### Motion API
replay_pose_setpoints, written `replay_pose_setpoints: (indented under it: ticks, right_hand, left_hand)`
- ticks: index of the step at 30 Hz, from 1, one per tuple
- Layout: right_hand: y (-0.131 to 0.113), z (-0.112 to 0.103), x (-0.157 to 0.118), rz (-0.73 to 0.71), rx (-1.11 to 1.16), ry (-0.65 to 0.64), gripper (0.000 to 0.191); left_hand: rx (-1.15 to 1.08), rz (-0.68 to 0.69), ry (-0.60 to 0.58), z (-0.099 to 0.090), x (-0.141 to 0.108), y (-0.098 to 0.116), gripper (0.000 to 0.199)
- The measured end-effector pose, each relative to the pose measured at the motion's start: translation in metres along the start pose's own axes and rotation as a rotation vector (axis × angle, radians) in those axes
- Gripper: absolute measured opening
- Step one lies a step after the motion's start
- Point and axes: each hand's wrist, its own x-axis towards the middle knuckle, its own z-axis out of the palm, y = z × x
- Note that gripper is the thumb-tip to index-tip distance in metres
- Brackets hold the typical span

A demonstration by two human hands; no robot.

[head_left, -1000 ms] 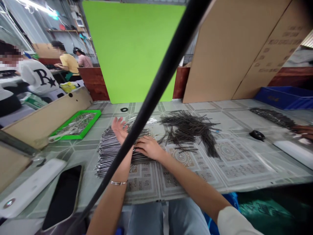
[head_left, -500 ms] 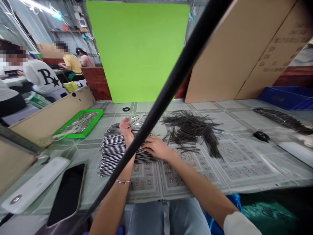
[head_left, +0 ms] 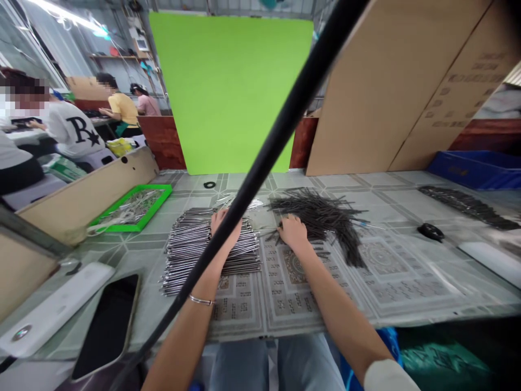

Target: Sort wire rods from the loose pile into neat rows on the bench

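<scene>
Right hand (head_left: pixel 293 232) moved off silver rods (head_left: pixel 187 255) to near edge of dark rod pile (head_left: pixel 321 214), lying flat, grip unclear; left hand (head_left: pixel 217 220) over crosswise silver rods, half hidden, grip unknown

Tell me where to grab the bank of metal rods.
Grip the nearest rods of the bank of metal rods at mid-length, coming across them from the near side: they lie flat and parallel, so that edge looks free, while the left hand rests on the far part.
</scene>
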Motion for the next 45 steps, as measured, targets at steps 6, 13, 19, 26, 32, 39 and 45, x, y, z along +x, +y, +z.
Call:
replay_pose_setpoints:
  ticks: [6,13,19,26,32,39,45]
  right_hand:
    - [0.006,-0.003,0.003,0.113,0.030,-0.038,0.038]
    - [0.015,-0.008,0.004,0.055,0.079,-0.018,0.026]
    - [0.019,-0.011,0.004,0.037,0.110,0.068,0.023]
    - [0.021,-0.009,0.006,0.017,0.173,0.062,0.024]
    - [0.020,-0.008,0.006,0.002,0.184,0.057,0.022]
    - [0.018,-0.009,0.005,-0.007,0.161,0.022,0.022]
    - [0.018,-0.009,0.005,-0.012,0.159,0.016,0.023]
  left_hand:
    - [0.244,0.025,-0.284,0.007,0.019,0.011,0.019]
    - [0.463,0.192,-0.688,0.031,0.075,-0.002,0.026]
    - [0.448,0.289,-0.941,0.059,0.093,-0.015,0.018]
    - [0.529,0.369,-1.064,0.076,0.109,-0.006,0.022]
    - [0.575,0.424,-1.100,0.074,0.114,-0.002,0.020]
    - [0.618,0.456,-1.040,0.073,0.113,-0.002,0.017]
    - [0.595,0.477,-1.026,0.072,0.115,-0.007,0.015]
